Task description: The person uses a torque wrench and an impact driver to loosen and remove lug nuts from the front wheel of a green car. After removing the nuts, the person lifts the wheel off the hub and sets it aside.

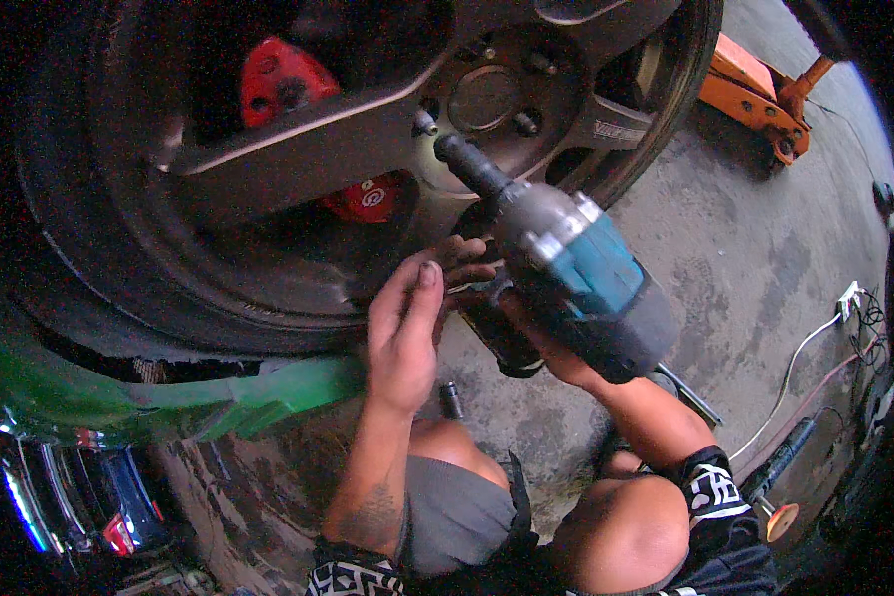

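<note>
A teal and black cordless impact wrench [601,278] is in my right hand [561,358], whose fingers are mostly hidden behind the tool's body. The dark socket [449,149] on its nose points at the wheel hub, just short of a lug nut [425,122]. Around the hub's round center cap [484,97] sit several lug nuts or studs. My left hand [404,323] is raised beside the tool with its fingers stretched toward the wrench's underside. Whether the fingertips touch it I cannot tell. The dark spoked wheel [298,134] fills the upper left.
Red brake calipers [286,84] show between the spokes. A green body panel [238,402] lies below the tire. On the concrete floor are a loose dark socket [451,400], an orange floor jack [760,104], a white cable [795,358] and a corded polisher-like tool [780,462].
</note>
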`<state>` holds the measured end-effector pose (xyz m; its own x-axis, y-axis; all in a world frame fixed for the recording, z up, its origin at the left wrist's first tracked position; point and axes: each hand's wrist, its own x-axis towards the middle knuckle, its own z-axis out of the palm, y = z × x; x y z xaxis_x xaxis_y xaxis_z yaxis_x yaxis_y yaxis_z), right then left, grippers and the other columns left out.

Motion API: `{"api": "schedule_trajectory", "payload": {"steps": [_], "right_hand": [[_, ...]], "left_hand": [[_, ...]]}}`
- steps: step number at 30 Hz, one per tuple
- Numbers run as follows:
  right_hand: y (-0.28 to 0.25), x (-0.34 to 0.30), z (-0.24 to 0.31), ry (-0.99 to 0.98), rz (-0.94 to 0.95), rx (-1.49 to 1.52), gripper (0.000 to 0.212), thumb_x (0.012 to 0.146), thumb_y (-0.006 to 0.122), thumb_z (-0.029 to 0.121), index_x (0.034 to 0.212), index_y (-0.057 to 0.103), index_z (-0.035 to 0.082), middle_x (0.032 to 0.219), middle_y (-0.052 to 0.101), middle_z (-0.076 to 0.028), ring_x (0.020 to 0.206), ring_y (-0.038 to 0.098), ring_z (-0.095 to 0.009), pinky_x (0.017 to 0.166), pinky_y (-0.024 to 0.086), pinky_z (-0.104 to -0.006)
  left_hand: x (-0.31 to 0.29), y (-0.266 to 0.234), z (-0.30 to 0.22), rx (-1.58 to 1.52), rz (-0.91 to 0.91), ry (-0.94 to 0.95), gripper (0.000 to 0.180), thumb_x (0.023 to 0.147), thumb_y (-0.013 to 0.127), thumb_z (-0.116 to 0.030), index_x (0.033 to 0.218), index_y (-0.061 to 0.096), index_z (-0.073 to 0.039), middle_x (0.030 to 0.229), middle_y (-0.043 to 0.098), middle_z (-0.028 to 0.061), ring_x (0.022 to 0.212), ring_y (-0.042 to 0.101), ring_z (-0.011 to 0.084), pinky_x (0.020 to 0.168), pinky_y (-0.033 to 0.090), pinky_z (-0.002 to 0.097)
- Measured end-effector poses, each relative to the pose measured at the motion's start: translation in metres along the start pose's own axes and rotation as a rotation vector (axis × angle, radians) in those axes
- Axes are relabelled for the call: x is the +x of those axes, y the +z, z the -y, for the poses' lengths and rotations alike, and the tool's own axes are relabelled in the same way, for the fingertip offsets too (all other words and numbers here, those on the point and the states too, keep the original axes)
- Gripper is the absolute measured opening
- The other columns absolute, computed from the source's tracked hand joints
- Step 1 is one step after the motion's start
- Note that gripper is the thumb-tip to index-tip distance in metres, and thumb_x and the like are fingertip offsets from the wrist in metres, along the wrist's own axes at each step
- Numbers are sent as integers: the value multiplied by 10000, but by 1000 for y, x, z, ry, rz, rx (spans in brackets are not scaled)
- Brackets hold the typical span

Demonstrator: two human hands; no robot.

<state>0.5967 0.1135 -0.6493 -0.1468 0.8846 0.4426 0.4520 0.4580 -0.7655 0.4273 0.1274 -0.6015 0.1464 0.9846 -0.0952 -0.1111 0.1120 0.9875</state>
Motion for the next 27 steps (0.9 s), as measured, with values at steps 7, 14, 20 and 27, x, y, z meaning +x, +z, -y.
{"api": "schedule_trajectory", "payload": {"steps": [7, 14, 20, 27], "right_hand": [[-58, -36, -34, 225, 553, 321, 377, 706, 708, 239, 1020, 656, 38, 909, 659, -159, 812, 626, -346, 747, 507, -401], [-65, -85, -39, 413, 882, 396, 392, 591, 736, 240, 892, 630, 12, 792, 631, -180, 738, 612, -370, 685, 487, -420], [-46, -90, -43, 359, 998, 70, 368, 559, 751, 192, 866, 641, 20, 825, 653, -189, 748, 620, -397, 684, 495, -433], [-2, -113, -68, 289, 891, -120, 521, 648, 692, 121, 1156, 629, 27, 938, 671, -233, 872, 642, -411, 757, 521, -462]], "left_hand": [[-7, -37, 21, -179, 337, -139, 388, 993, 562, -287, 1285, 548, -31, 1128, 627, 98, 889, 637, 155, 741, 537, 341], [-90, -91, 142, -176, 262, -674, 251, 956, 637, -224, 1084, 651, -8, 880, 655, 46, 740, 617, 118, 672, 519, 273], [-141, -171, 258, 862, -264, -410, 315, 884, 689, -205, 1095, 633, 23, 969, 677, 186, 908, 654, 339, 828, 515, 406], [-144, -147, 200, 1174, -19, -209, 953, 690, 859, -246, 1460, 336, -41, 1463, 388, 232, 1352, 385, 398, 1118, 335, 459]]}}
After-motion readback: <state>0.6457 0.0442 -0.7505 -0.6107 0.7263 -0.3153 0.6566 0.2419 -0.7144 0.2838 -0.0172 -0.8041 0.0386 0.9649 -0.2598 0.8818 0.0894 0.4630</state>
